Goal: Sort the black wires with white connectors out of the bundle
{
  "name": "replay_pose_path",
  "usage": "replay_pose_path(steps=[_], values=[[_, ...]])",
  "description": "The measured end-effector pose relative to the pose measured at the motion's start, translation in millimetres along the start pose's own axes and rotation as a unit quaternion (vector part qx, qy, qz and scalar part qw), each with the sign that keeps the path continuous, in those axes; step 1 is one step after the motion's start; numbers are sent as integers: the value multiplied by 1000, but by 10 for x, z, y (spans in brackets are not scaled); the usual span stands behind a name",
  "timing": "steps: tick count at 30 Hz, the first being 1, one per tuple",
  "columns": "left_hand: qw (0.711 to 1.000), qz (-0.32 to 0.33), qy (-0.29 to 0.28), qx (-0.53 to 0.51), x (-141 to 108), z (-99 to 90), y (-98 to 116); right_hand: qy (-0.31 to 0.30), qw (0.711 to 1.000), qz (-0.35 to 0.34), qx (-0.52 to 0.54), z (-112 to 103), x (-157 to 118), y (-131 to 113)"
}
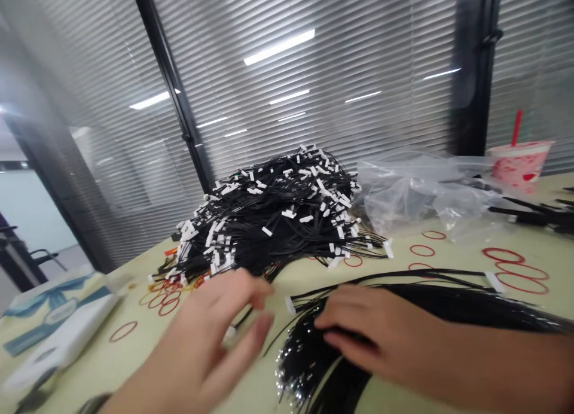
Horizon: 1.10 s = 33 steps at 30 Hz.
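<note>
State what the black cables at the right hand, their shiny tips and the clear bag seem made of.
Black cables: probably plastic-coated wire, low-sheen, judging by the slender, bending strands. Shiny tips: likely metal, given their silvery glints, though blurred. Clear bag: apparently thin, glossy plastic film, see-through and creased.

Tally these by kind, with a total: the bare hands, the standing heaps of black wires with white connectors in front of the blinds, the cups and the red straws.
Hands: 2 (left hand, right hand)
Heap of black wires: 1
Cup: 1
Red straw: 1
Total: 5
</note>
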<state>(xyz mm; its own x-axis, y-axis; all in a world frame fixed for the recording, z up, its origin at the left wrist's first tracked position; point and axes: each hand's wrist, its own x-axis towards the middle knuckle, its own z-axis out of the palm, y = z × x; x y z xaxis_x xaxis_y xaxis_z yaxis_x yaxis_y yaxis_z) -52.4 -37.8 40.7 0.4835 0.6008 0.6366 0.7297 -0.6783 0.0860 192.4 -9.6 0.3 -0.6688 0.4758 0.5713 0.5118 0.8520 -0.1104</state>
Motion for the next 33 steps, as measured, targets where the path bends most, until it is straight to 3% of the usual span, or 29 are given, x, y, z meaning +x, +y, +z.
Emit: replay_pose_path(steps=[4, 10, 15, 19, 22, 25, 28, 33], values=[[984, -64, -166, -2, 438, 225, -156, -28, 997, 75, -16, 113, 363, 311], [960, -92, -247, -95, 491, 576, -382, -65, 989, 113, 71, 306, 536, 445], [958, -102, -204, -173, 395, 678, -405, -48, 986, 114, 110, 346, 467, 373], [916, -154, -191, -316, 387, 777, -398, -30, 986, 134, 94, 332, 445, 319], [881, -206, -151, -397, 407, 819, -378, -27, 983, 165, 75, 275, 442, 294], [862, -253, -105, -426, 447, 823, -352, 25, 984, 167, 64, 230, 438, 288], [850, -266, -109, -441, 490, 814, -331, 70, 980, 169, 77, 241, 434, 309], [847, -262, -114, -447, 490, 812, -327, 56, 971, 190, 137, 304, 419, 367]])
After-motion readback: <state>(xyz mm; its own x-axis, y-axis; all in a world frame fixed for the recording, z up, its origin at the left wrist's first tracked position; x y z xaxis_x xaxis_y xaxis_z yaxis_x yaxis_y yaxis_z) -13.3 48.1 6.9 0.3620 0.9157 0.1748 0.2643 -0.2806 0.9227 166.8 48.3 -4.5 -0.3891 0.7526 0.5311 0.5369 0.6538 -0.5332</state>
